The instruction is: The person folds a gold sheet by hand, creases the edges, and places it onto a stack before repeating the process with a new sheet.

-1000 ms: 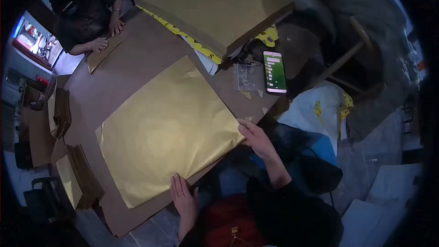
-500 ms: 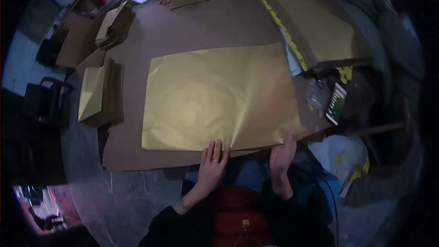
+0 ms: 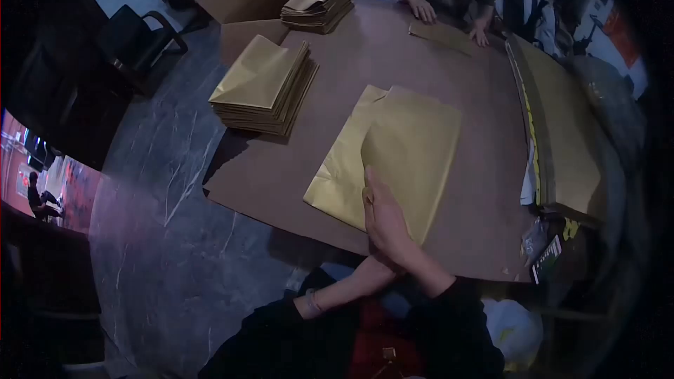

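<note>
Touching shiny, crinkly gold paper [image 3: 421,147], the right hand [image 3: 386,221] sits by its folded-over flap [image 3: 393,137]. The paper lies under and past that hand. The left hand [image 3: 377,271] is mostly hidden below; I can't tell either grip.

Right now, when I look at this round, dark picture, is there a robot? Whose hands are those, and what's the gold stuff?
No robot here, just a person. The camera sits on their head, looking forward and down, so you see roughly what they see. Their right hand lies on a gold sheet folded over on itself. Their left hand is mostly hidden beneath the right arm, so I can't tell what it holds. On the brown surface are two piles of folded gold paper, one nearer and one farther. A phone lies at the right. Across from them, another person's hands touch a narrow folded piece.
</note>
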A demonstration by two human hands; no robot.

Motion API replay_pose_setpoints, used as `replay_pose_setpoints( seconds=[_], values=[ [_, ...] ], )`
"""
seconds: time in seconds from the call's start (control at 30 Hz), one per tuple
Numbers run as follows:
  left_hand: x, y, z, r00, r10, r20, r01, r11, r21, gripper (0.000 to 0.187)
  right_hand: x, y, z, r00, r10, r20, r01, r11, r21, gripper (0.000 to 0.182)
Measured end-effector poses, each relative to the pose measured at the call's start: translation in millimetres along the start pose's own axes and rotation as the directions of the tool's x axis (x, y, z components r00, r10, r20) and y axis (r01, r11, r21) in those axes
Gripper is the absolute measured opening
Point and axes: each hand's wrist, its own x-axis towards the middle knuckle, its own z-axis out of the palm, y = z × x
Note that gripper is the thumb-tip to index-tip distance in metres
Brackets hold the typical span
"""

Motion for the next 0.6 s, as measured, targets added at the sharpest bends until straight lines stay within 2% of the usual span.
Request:
replay_pose_setpoints(
  seconds=[0.03,0.07,0.1,0.13,0.17,0.2,0.27,0.33,0.37,0.47,0.53,0.6],
  values=[
    [-3,-5,-2,0.999,0.038,0.026,-0.041,0.993,0.113,0.032,6,3,4,0.999,-0.013,0.044,0.016,0.998,-0.063,0.041],
    [-9,-12,-6,0.999,0.034,0.012,-0.035,0.993,0.114,0.032,11,7,9,0.996,-0.024,0.088,0.035,0.991,-0.126,0.041],
    [-15,-13,-22,0.991,0.014,-0.134,0.012,0.982,0.189,0.033,15,15,15,0.987,-0.135,0.084,0.146,0.980,-0.137,0.041],
    [-22,-14,-37,0.962,0.003,-0.272,0.070,0.964,0.256,0.033,16,17,17,0.986,-0.140,0.093,0.152,0.979,-0.137,0.041],
    [-27,-15,-51,0.933,-0.065,-0.354,0.191,0.922,0.336,0.033,15,18,20,0.983,-0.086,0.161,0.108,0.985,-0.135,0.041],
    [-32,-23,-61,0.929,-0.068,-0.364,0.199,0.921,0.336,0.033,14,20,22,0.973,-0.033,0.229,0.065,0.989,-0.136,0.042],
    [-43,-36,-75,0.849,-0.174,-0.498,0.390,0.844,0.369,0.036,4,36,34,0.953,-0.038,0.299,0.084,0.986,-0.143,0.046],
    [-52,-49,-82,0.849,-0.223,-0.478,0.429,0.820,0.379,0.038,-8,38,43,0.929,-0.101,0.356,0.239,0.899,-0.368,0.053],
    [-55,-54,-84,0.850,-0.263,-0.457,0.459,0.795,0.396,0.040,-14,37,40,0.907,-0.079,0.414,0.264,0.872,-0.412,0.058],
    [-57,-60,-84,0.858,-0.243,-0.453,0.421,0.837,0.348,0.042,-19,46,43,0.895,-0.090,0.437,0.305,0.838,-0.452,0.056],
    [-56,-58,-88,0.860,-0.233,-0.454,0.400,0.860,0.317,0.041,-10,41,46,0.898,-0.070,0.435,0.292,0.833,-0.469,0.054],
    [-57,-62,-86,0.860,-0.223,-0.459,0.387,0.872,0.301,0.040,1,34,49,0.930,-0.007,0.369,0.139,0.933,-0.333,0.054]
  ],
)
